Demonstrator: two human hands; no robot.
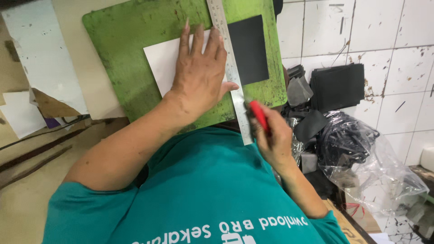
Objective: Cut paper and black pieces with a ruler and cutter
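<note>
The left hand (pixel 199 74) lies flat, fingers spread, pressing a white sheet (pixel 163 63) and the edge of a steel ruler (pixel 231 68) onto a worn green cutting mat (pixel 131 40). The ruler runs lengthwise down the mat, with a black sheet (pixel 247 49) lying just beside its far edge. The right hand (pixel 271 135) is closed around a red-handled knife (pixel 259 115), whose tip meets the ruler's lower end. A clear plastic bag (pixel 361 158) of black scraps sits well apart to the right.
</note>
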